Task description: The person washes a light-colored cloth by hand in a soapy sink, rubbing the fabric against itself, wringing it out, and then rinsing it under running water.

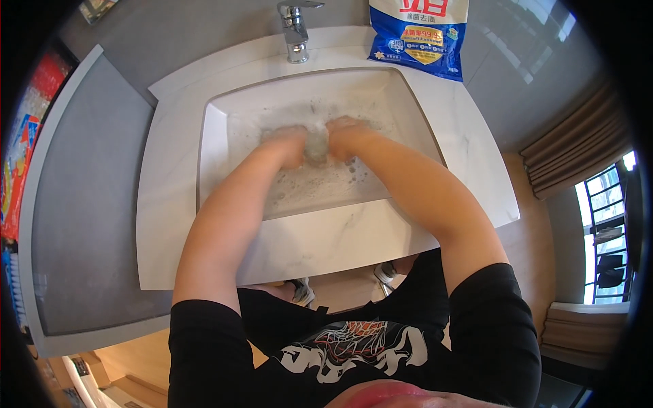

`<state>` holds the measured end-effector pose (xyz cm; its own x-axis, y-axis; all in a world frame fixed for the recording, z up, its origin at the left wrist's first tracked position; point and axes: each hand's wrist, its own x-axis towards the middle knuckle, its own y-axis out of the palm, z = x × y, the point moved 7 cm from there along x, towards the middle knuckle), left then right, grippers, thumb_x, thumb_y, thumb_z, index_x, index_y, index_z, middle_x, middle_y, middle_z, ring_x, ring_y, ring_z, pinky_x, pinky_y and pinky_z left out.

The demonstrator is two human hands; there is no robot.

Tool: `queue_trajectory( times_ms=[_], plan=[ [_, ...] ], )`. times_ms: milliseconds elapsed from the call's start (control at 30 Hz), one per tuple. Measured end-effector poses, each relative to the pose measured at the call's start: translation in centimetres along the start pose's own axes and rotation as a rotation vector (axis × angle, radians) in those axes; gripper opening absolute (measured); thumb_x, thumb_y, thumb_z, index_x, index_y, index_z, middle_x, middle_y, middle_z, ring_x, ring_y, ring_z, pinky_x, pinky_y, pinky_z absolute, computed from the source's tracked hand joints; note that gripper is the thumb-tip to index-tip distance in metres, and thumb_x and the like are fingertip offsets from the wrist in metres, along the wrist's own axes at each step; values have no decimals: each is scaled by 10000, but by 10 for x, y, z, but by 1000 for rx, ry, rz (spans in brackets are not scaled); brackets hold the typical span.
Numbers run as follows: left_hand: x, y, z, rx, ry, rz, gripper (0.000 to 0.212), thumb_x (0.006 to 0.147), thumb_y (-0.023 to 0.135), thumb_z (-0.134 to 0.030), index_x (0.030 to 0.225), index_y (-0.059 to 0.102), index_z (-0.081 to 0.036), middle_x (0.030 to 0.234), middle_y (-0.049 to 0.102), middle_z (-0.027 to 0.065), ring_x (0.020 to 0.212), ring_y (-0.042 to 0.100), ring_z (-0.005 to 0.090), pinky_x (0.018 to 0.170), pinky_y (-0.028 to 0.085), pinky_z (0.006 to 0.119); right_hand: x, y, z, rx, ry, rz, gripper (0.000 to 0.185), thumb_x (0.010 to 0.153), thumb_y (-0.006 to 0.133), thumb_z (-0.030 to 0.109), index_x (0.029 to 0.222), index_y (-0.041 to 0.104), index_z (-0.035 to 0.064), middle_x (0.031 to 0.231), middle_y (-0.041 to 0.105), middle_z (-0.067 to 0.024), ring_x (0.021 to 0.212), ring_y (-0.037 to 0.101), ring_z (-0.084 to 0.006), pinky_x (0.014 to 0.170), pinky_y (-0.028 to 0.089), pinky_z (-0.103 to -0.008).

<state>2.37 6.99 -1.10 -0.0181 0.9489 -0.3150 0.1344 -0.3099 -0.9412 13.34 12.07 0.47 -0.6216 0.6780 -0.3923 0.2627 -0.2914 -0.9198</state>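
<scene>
Both hands are down in cloudy, bubbly water in a white rectangular sink basin point(301, 206). My left hand point(286, 143) is blurred, with its fingers partly under the surface. Close to its right, my right hand point(349, 135) looks curled and is blurred as well. Between them shows a greyish-green soft thing point(316, 145), perhaps a wet cloth; blur and suds hide its shape and whether either hand grips it. Directly behind the basin stands a chrome single-lever faucet point(295, 33).
A blue and white detergent bag point(418, 41) with printed writing stands at the counter's back right. White marbled countertop point(326, 239) surrounds the basin. A grey panel point(92, 204) rises along the left side. To the right are a brown curtain point(576, 143) and a barred window point(607, 229).
</scene>
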Motion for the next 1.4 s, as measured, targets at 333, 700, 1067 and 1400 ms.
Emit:
queue_trajectory(
  times_ms=[333, 700, 1067, 1400],
  plan=[
    [-19, -26, 4, -62, -169, 134, 589, 698, 776, -306, 1227, 612, -104, 1214, 637, 156, 1190, 559, 326, 1033, 378, 543, -10, -12, 8, 161, -140, 39, 421, 746, 717, 305, 1120, 677, 117, 1173, 667, -116, 1095, 624, -301, 965, 460, -432],
    [4, 23, -1, 52, 21, 55, 1043, 635, 774, -623, 1464, 384, -124, 1504, 351, 217, 1410, 297, 353, 1147, 228, 514, -7, 20, 32, -140, -235, 42, 868, 764, 701, 463, 1440, 365, 34, 1472, 409, -191, 1407, 316, -318, 1182, 179, -463],
    [2, 12, -19, -3, 112, 227, 589, 778, 676, -147, 1333, 511, -43, 1278, 593, 199, 1153, 582, 330, 959, 469, 390, 10, 17, 13, 30, -174, -130, 397, 719, 721, 181, 1102, 661, 93, 1105, 683, -145, 990, 677, -283, 818, 533, -431],
    [-5, -45, 1, -801, 225, -285, 748, 684, 825, -162, 1325, 460, -38, 1195, 613, 138, 1115, 584, 244, 953, 464, 351, -12, -56, -22, 831, -102, -486, 416, 653, 715, 160, 1040, 640, 26, 914, 690, -176, 885, 677, -302, 773, 536, -367]
  ],
)
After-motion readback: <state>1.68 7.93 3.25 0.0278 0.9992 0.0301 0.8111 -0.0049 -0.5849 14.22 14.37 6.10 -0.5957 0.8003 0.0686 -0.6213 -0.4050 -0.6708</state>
